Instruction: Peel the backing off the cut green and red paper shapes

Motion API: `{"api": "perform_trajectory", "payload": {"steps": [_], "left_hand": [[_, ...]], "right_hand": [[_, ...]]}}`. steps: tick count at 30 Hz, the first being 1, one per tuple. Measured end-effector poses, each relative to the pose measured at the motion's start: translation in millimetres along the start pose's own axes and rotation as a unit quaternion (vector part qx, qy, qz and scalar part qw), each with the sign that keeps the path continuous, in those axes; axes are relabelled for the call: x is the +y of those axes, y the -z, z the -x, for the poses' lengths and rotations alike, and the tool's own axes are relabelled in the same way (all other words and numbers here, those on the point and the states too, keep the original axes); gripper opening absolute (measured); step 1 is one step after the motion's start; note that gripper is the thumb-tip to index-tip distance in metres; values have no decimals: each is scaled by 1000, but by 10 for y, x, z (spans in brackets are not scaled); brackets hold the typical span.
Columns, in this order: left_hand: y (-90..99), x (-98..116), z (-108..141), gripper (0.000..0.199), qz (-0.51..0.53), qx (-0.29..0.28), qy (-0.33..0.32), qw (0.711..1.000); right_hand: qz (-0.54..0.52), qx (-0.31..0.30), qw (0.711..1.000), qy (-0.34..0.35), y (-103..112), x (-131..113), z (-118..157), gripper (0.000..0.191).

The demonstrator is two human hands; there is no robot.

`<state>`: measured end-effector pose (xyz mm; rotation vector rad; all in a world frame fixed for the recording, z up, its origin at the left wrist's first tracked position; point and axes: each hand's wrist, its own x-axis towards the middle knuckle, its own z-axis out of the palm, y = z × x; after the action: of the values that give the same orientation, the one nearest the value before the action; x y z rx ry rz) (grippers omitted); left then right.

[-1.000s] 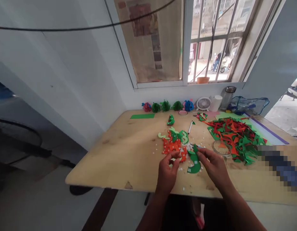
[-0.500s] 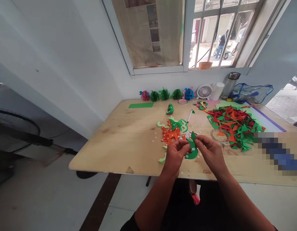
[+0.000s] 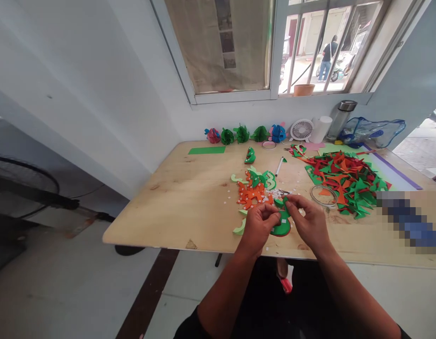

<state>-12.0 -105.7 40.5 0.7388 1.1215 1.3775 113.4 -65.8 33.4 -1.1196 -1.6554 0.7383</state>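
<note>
Your hands are near each other at the lower centre of the frame, both on the same green piece (image 3: 282, 229). Your right hand (image 3: 288, 207) has thumb and forefinger pinched on its narrow upper end; your left hand (image 3: 278, 217) has its fingertips closed at its left side. The piece is curved, with a thin red edge along its bottom and small pale squares on the face turned to you. Whether it touches the desk (image 3: 150, 212), you cannot tell.

Just left of it in the frame, near your left hand: pale green pieces (image 3: 240, 228). Above these, orange pieces (image 3: 251, 195) dotted with white squares, with more green pieces (image 3: 257, 179) at their top edge. Loose white squares lie scattered around. Right of centre, a clear ring (image 3: 324, 202) lies beside a heap of red, orange and green scraps (image 3: 348, 183). A white pen (image 3: 279, 166) lies above your hands.

Along the wall, upper centre: a row of five coloured ornaments (image 3: 242, 133), then a small white fan (image 3: 302, 130), a white cylinder (image 3: 321, 129) and a steel-capped bottle (image 3: 341, 122).
</note>
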Motion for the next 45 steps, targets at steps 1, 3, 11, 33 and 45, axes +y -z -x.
{"api": "perform_trajectory", "payload": {"steps": [1,3,11,33,45], "left_hand": [[4,-10,-9,11,0,-2,-4,1000],[17,-37,-29,10,-13,0,-25,1000],[78,-127,-43,9,-129,35,-149,980],[45,-25,96,12,-236,-43,-165,957],[54,-21,102,11,-211,-16,-157,965]], "right_hand": [[14,11,1000,9,-8,-1,5,17],[-3,2,1000,4,-13,-5,9,20],[-217,-89,963,-134,29,45,97,29],[-399,-96,888,-209,91,-49,-47,18],[-419,-81,878,-217,123,-77,-107,20]]}}
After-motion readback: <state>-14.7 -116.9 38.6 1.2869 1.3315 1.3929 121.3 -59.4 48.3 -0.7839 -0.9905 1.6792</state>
